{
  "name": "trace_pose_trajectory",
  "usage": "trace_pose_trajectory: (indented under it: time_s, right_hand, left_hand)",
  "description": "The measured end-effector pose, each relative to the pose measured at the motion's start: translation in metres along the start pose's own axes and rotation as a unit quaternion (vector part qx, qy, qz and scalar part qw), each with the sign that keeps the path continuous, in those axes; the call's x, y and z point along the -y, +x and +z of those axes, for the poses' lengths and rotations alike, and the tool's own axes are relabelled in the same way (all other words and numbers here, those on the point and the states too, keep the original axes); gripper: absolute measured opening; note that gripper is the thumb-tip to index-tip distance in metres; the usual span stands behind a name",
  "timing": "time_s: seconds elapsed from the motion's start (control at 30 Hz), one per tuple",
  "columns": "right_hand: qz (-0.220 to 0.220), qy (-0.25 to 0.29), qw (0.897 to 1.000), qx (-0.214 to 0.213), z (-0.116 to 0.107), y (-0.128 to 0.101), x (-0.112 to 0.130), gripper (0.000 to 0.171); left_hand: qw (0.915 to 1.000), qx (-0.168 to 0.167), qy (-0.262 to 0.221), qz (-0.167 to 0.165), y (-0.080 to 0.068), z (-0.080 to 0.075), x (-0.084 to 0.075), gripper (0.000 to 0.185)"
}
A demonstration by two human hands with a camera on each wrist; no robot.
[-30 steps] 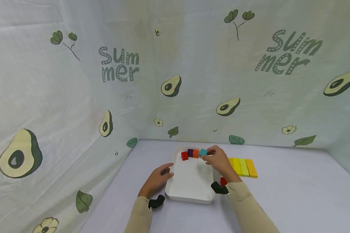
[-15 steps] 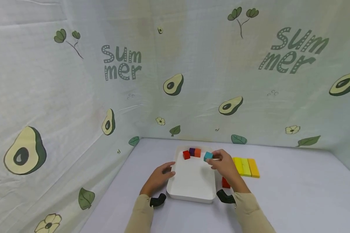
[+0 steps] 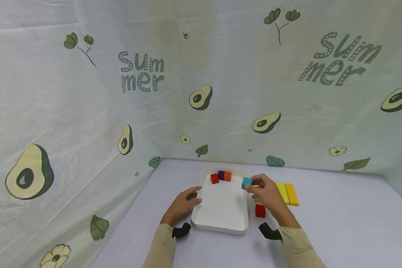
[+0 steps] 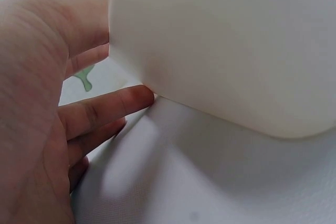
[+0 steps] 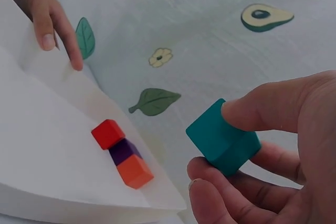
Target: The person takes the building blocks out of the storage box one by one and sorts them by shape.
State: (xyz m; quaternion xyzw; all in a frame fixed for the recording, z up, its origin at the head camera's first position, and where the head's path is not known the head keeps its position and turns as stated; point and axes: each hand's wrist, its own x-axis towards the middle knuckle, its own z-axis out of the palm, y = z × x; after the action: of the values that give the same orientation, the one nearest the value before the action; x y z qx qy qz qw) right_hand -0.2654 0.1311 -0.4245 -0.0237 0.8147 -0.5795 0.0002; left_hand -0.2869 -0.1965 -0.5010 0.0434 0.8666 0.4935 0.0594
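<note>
My right hand (image 3: 268, 193) pinches a teal cube (image 3: 246, 183) between thumb and fingers, over the right rim of a white tray (image 3: 219, 208). In the right wrist view the teal cube (image 5: 223, 137) shows tilted, with the thumb on one face and fingers beneath. A red cube (image 3: 214, 179), a purple cube (image 3: 221, 175) and an orange cube (image 3: 227, 176) sit close together at the tray's far end. At the tray's left side rests my left hand (image 3: 181, 206), fingers relaxed. Its fingertip meets the lower edge of the tray wall (image 4: 226, 61) in the left wrist view.
Right of the tray, a red block (image 3: 260, 211) lies on the white table (image 3: 338, 223). Behind it, several yellow and orange-yellow blocks (image 3: 291, 194) stand side by side, partly covered by my right hand. A printed cloth (image 3: 227, 74) hangs behind the table.
My right hand has carried the teal cube rightward, away from the orange cube to the tray's right rim. The red block on the table is now fully uncovered. The left hand stays at the tray.
</note>
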Motion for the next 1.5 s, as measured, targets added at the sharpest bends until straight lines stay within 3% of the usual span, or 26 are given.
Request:
trace_pose_trajectory:
  time_s: [0.57,1.07,1.5]
  right_hand:
    - [-0.011,-0.02,1.0,0.0,-0.02,-0.011,-0.006,0.046]
    - [0.014,-0.04,0.999,0.0,-0.045,-0.018,-0.022,0.051]
    - [0.025,-0.047,0.999,0.002,-0.053,-0.022,-0.028,0.052]
  left_hand:
    - [1.0,0.001,0.009,0.001,0.002,-0.001,0.002,0.053]
    - [0.9998,-0.002,0.018,0.0,0.005,-0.001,0.003,0.051]
    - [0.9999,0.005,0.008,0.005,0.007,-0.002,0.004,0.05]
